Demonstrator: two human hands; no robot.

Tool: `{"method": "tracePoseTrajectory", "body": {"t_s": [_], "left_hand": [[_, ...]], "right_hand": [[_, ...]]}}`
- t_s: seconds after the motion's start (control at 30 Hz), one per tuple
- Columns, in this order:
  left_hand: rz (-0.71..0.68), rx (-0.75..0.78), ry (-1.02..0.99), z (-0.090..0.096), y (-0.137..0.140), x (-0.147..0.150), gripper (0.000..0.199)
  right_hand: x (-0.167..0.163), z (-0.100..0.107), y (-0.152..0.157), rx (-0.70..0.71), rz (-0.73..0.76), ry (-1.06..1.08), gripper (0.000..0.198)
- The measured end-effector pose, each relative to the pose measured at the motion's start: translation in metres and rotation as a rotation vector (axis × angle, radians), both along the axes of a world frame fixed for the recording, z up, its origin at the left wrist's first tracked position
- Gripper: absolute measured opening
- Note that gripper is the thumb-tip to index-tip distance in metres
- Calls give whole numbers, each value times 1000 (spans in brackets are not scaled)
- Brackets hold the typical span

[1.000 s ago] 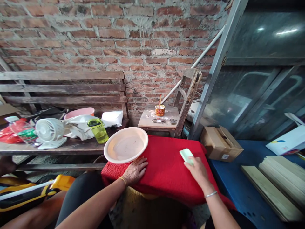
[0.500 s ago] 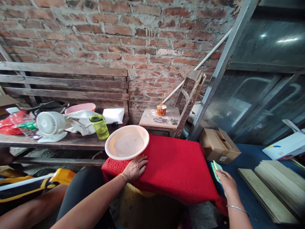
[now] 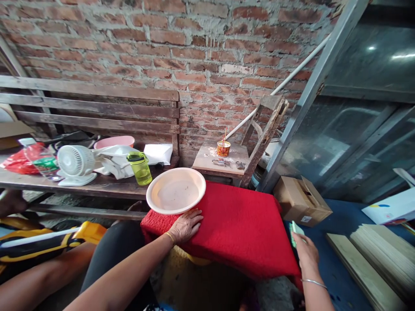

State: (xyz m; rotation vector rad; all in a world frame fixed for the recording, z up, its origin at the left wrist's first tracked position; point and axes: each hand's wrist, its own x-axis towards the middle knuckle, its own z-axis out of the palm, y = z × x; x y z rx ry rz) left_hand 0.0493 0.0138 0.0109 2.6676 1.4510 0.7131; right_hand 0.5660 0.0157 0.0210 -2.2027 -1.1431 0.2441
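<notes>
My left hand [image 3: 185, 226] lies flat on the near left part of a red cloth [image 3: 240, 224], fingers stretched out. Its fingertips are close to the rim of a pale round basin [image 3: 177, 192], which sits on the cloth's far left corner and looks shallow, with a few dark specks inside. At the cloth's right edge my right hand [image 3: 306, 250] is closed on a pale green brush [image 3: 294, 233]. Most of the brush shows beyond the fingers, pressed near the cloth's side; I cannot tell if its bristles touch. Part of the grip is hidden by the hand.
A wooden bench on the left bears a white fan [image 3: 76, 164], a green bottle [image 3: 139, 168] and a pink basin [image 3: 115, 141]. Behind the cloth, a chair [image 3: 207, 160] holds a small tin [image 3: 223, 148] and padlocks. Right are a cardboard box [image 3: 301, 201] and stacked boards [image 3: 382, 250].
The view has shifted slightly, so most things sit a little farther right. My right hand has moved slightly left and nearer along the cloth's edge, still holding the brush. My left hand stays put.
</notes>
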Motion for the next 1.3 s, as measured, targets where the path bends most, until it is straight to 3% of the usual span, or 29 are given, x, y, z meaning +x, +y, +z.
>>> {"method": "tracePoseTrajectory", "body": {"t_s": [0.07, 0.13, 0.33, 0.43, 0.5, 0.57, 0.77, 0.87, 0.97, 1.1, 1.17, 1.23, 1.3], "left_hand": [[-2, -1, 8, 1, 0, 1, 34], [-1, 3, 9, 1, 0, 1, 33], [8, 4, -11, -2, 0, 1, 34], [1, 13, -3, -2, 0, 1, 34], [2, 19, 13, -3, 0, 1, 35], [5, 20, 29, -3, 0, 1, 35], [7, -4, -30, -2, 0, 3, 34], [0, -1, -33, -1, 0, 4, 34], [-7, 11, -21, 0, -1, 4, 34], [-4, 18, 1, -1, -1, 4, 33], [-2, 15, 7, -2, -1, 3, 33], [1, 5, 18, -2, -1, 3, 33], [5, -6, 23, -1, -1, 2, 33]], "right_hand": [[-10, 9, 8, -11, -32, 10, 70], [-35, 20, 16, 20, 30, -7, 71], [-170, 29, 6, 168, 630, -149, 36], [-211, 21, -4, 146, 831, -285, 26], [-210, 17, -5, 102, 830, -341, 27], [-187, 15, -2, 52, 734, -348, 29], [-69, 25, 7, -192, 214, -328, 49], [-50, 30, 9, -253, 56, -315, 59], [-83, 30, 15, -178, 179, -325, 55], [-171, 26, 23, 7, 588, -364, 39], [-209, 24, 27, 43, 717, -387, 33], [-227, 23, 31, 43, 760, -398, 31], [-222, 24, 36, 14, 732, -399, 31]]}}
